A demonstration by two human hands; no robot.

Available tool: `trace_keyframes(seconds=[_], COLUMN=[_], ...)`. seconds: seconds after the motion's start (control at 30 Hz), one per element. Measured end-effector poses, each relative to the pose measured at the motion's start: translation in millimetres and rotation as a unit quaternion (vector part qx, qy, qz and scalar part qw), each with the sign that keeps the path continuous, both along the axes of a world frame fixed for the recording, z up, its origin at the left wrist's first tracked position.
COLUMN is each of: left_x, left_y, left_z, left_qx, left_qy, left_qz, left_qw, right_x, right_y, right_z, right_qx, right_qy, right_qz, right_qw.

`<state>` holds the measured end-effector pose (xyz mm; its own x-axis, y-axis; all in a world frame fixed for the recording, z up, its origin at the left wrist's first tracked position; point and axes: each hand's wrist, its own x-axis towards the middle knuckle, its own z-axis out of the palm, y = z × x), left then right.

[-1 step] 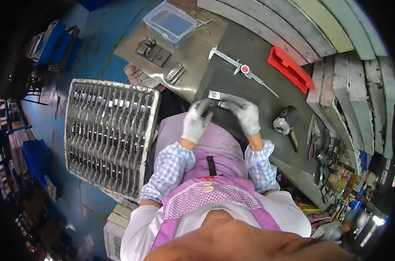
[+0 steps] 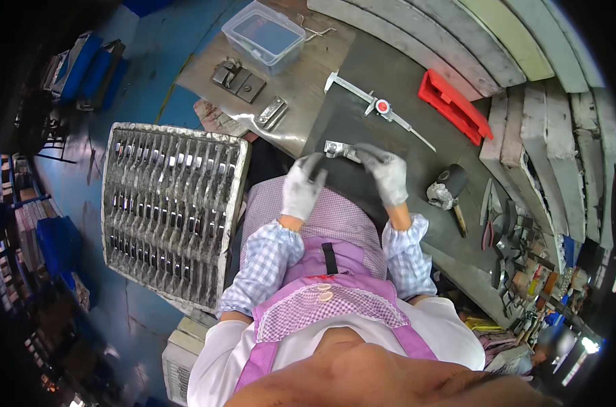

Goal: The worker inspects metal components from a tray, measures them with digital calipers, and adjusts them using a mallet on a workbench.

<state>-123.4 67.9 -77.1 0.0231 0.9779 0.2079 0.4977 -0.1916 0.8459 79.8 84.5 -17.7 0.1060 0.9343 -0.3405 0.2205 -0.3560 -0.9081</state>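
A small shiny metal bracket or strip lies at the bench's near edge, between my gloved hands. My right hand is closed over the bracket's right end, with dark-stained fingertips bent around it. My left hand hovers just left of and nearer than the bracket, fingers curved, thumb apart, and nothing visible between them. Both hands wear white gloves. Beyond the bracket rests a dial caliper. A metal fixture block and a smaller shiny metal block sit at the far left of the bench.
At my left stands a white-rimmed crate holding rows of shiny metal parts. A clear plastic box sits at the far left. To the right are a red case, a mallet and pliers. Stacked grey slabs line the back.
My right hand has shifted slightly away from me along the bracket. The fingers of my left hand have drawn back a little, and more of the bracket shows between the hands.
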Motion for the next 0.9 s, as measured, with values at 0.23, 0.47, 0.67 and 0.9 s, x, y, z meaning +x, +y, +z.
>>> trace_keyframes(seconds=[0.23,0.47,0.67,0.9], left_x=[12,45,53,55], left_y=[15,27,24,22], left_z=[-4,-12,-20,-19], left_qx=[0.002,0.075,0.065,0.073], left_qy=[0.108,0.224,0.283,0.289], left_qz=[0.006,-0.103,-0.081,-0.090], left_qw=[0.994,0.966,0.953,0.950], right_x=[7,17,62,61], right_y=[20,15,-7,-16], right_z=[2,-30,-60,-88], right_qx=[0.025,0.159,0.223,0.328], right_qy=[-0.217,-0.203,-0.196,-0.329], right_qz=[0.060,0.060,-0.048,-0.042], right_qw=[0.974,0.964,0.954,0.885])
